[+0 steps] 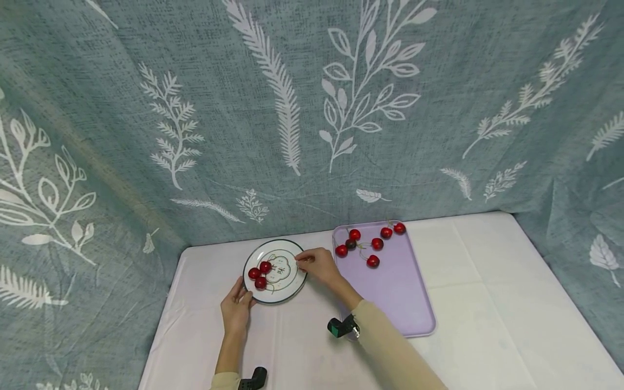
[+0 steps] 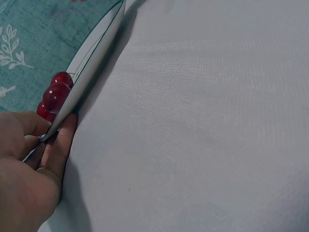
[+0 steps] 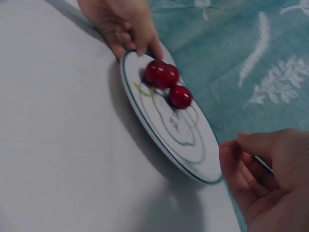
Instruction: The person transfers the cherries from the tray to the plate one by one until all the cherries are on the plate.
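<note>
A round white plate (image 1: 287,292) with a dark green rim carries three red cherries (image 1: 260,283) on its left part. My left hand (image 1: 236,313) grips the plate's lower left rim; in the left wrist view its thumb lies at the top edge and fingers (image 2: 65,140) reach underneath. At the plate's right rim is my right hand (image 1: 318,265), its fingertips overlapping the edge from above. Thumb and index finger of this hand (image 3: 270,179) come together in the right wrist view; I cannot tell whether anything is pinched between them.
A lilac tray (image 1: 385,303) lies right of the plate, partly under the right forearm. Several cherries (image 1: 372,261), some with stems, lie at its far end. White cloth (image 1: 487,281) covers the table, and a teal leaf-patterned curtain (image 1: 302,135) hangs behind and at both sides.
</note>
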The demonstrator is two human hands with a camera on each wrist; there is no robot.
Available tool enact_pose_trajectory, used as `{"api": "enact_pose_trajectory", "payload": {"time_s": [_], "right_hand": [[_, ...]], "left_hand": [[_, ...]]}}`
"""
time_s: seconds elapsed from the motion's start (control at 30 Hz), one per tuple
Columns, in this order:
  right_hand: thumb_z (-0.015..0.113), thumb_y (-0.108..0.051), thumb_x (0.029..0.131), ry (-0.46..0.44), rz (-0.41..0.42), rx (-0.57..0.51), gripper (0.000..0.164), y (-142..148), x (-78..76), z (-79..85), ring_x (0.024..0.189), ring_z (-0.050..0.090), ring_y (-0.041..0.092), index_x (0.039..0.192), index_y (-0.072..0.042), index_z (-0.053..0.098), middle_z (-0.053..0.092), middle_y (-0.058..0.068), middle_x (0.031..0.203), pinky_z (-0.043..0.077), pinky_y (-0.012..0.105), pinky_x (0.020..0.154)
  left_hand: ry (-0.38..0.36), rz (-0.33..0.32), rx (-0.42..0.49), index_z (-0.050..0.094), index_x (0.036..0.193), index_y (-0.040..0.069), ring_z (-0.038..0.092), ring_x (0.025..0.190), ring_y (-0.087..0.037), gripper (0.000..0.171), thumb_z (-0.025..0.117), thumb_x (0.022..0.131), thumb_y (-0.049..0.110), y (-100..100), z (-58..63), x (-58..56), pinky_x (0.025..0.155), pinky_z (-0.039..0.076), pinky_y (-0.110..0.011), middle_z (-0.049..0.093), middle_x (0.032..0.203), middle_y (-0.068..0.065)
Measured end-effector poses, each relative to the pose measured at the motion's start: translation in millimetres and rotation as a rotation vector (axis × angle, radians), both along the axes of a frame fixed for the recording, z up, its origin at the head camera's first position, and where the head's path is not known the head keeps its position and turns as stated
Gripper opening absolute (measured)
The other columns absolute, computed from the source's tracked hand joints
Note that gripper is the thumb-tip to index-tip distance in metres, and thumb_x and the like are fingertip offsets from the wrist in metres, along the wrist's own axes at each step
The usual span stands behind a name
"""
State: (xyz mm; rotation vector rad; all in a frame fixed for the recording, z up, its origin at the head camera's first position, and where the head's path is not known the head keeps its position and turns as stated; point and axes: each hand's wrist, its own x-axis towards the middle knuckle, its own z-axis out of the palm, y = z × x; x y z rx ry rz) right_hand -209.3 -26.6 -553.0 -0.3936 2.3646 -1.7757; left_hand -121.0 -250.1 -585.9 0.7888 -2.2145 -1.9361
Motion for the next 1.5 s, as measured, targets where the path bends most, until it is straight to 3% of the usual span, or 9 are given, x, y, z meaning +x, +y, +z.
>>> {"api": "enact_pose_trajectory", "payload": {"time_s": [0.17, 0.3, 0.4, 0.57, 0.77, 0.9, 1.1, 1.33, 1.5], "right_hand": [[0.068, 0.002, 0.087, -0.014, -0.063, -0.11, 0.015, 21.1, -8.3, -2.4, 0.073, 0.071, 0.027, 0.099, 0.011, 0.072, 0.072, 0.021, 0.085, 0.063, 0.025, 0.064], [0.069, 0.002, 0.087, -0.033, -0.141, -0.142, 0.014, 39.1, -16.2, -3.7, 0.072, 0.071, 0.023, 0.098, 0.009, 0.073, 0.073, 0.02, 0.087, 0.063, 0.027, 0.065], [0.069, 0.0, 0.087, -0.042, -0.172, -0.13, 0.014, 49.9, -20.3, -3.1, 0.071, 0.071, 0.019, 0.098, 0.008, 0.073, 0.073, 0.018, 0.087, 0.063, 0.025, 0.065], [0.07, 0.0, 0.087, -0.045, -0.187, -0.094, 0.017, 64.9, -22.7, 4.1, 0.075, 0.071, 0.022, 0.101, 0.01, 0.072, 0.073, 0.019, 0.088, 0.063, 0.028, 0.067], [0.07, -0.002, 0.087, -0.002, -0.208, -0.013, 0.018, 87.9, -28.1, 6.9, 0.08, 0.071, 0.025, 0.103, 0.007, 0.073, 0.073, 0.02, 0.091, 0.06, 0.022, 0.066], [0.068, -0.001, 0.088, -0.003, -0.234, -0.03, 0.02, 105.3, -30.6, 9.1, 0.082, 0.071, 0.029, 0.105, 0.009, 0.071, 0.072, 0.022, 0.094, 0.063, 0.028, 0.071], [0.069, -0.005, 0.089, 0.026, -0.229, 0.049, 0.02, 122.1, -33.4, 11.2, 0.088, 0.07, 0.026, 0.106, 0.006, 0.072, 0.072, 0.02, 0.098, 0.061, 0.025, 0.071], [0.071, -0.006, 0.087, 0.073, -0.143, 0.187, 0.019, 135.1, -34.8, 5.7, 0.089, 0.07, 0.029, 0.102, 0.005, 0.074, 0.073, 0.018, 0.098, 0.059, 0.028, 0.071], [0.071, -0.003, 0.087, 0.068, -0.119, 0.212, 0.017, 140.7, -33.6, -1.2, 0.087, 0.069, 0.028, 0.101, 0.006, 0.073, 0.073, 0.019, 0.096, 0.059, 0.028, 0.07]], "left_hand": [[0.0, 0.0, 0.011, 0.034, 0.151, 0.005, 0.059, 0.091, 0.002, 0.059, 0.05, 0.095, -0.001, 0.2, -0.5, 0.0, 0.081, 0.059, -0.015, 0.051, 0.137, -0.022], [-0.002, -0.012, 0.016, 0.033, 0.152, 0.005, 0.059, 0.092, 0.002, 0.06, 0.05, 0.095, -0.001, 0.2, -1.2, -1.4, 0.082, 0.058, -0.016, 0.051, 0.137, -0.021], [0.002, -0.011, 0.02, 0.033, 0.152, 0.004, 0.059, 0.092, 0.001, 0.06, 0.049, 0.095, -0.002, -0.5, -1.1, -1.6, 0.082, 0.059, -0.016, 0.05, 0.137, -0.023], [0.003, -0.002, 0.027, 0.033, 0.151, 0.004, 0.059, 0.094, -0.002, 0.059, 0.049, 0.095, -0.003, -2.1, -0.5, -1.2, 0.082, 0.059, -0.016, 0.05, 0.137, -0.024], [0.008, 0.012, 0.022, 0.034, 0.151, 0.004, 0.059, 0.096, -0.002, 0.058, 0.05, 0.095, -0.003, -0.5, 0.0, -0.7, 0.081, 0.059, -0.015, 0.05, 0.138, -0.022], [0.014, 0.0, 0.012, 0.033, 0.152, 0.004, 0.059, 0.095, 0.002, 0.059, 0.05, 0.096, -0.003, 0.3, -0.6, -0.6, 0.082, 0.058, -0.016, 0.048, 0.141, -0.022], [0.02, 0.01, -0.005, 0.034, 0.151, 0.003, 0.059, 0.092, 0.002, 0.058, 0.05, 0.096, -0.004, 0.1, -1.9, -0.8, 0.079, 0.059, -0.015, 0.049, 0.14, -0.023], [0.005, 0.002, 0.012, 0.031, 0.152, 0.004, 0.058, 0.095, 0.002, 0.06, 0.049, 0.096, -0.003, 1.3, -1.2, -0.7, 0.084, 0.058, -0.016, 0.047, 0.142, -0.022], [0.001, -0.003, 0.011, 0.031, 0.152, 0.004, 0.059, 0.096, 0.0, 0.06, 0.049, 0.096, -0.003, 0.6, -1.6, -1.2, 0.084, 0.058, -0.017, 0.046, 0.143, -0.023]]}}
